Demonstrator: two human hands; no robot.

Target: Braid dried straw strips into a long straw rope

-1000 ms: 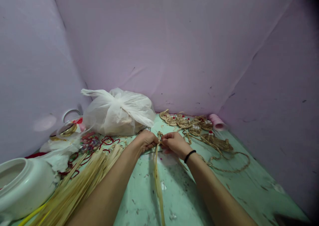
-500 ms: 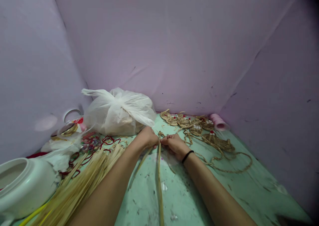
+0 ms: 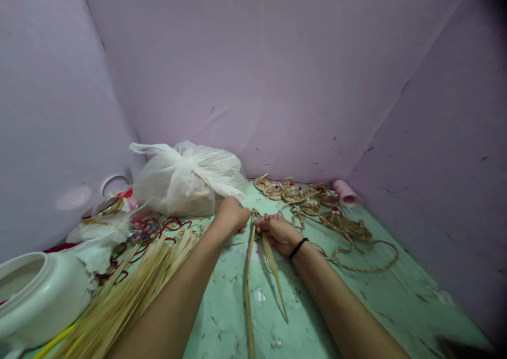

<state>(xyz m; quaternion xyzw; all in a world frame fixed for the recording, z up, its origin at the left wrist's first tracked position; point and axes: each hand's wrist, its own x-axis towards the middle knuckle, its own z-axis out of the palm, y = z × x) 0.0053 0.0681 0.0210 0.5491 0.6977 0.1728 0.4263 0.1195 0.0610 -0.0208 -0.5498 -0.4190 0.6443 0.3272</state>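
**A:** Entry one, the hands?

**B:** Left hand (image 3: 232, 217): clenched around the top end of a long pale flat straw strip (image 3: 249, 295). Right hand (image 3: 277, 229): fingers pinched on a shorter pale straw strip (image 3: 274, 272), with a thin black band (image 3: 297, 248) on its wrist.

**A:** Where do the strips lie?

**B:** They meet at a small braided straw knot (image 3: 254, 214) between the two hands. From there they trail toward the camera over the scuffed mint-green tabletop (image 3: 356, 301), spreading apart as they go.

**A:** Left side?

**B:** A loose bundle of pale straw strips (image 3: 130, 290) and a white plastic jar (image 3: 35, 295). A tangle of red cord (image 3: 174, 224) lies near a knotted white plastic bag (image 3: 190, 179).

**A:** Right side?

**B:** A cluster of flat woven straw pieces (image 3: 309, 200) near the back wall. A pink thread spool (image 3: 344, 192) sits just beside them, and a looping braided straw cord (image 3: 368, 266) lies nearer the camera.
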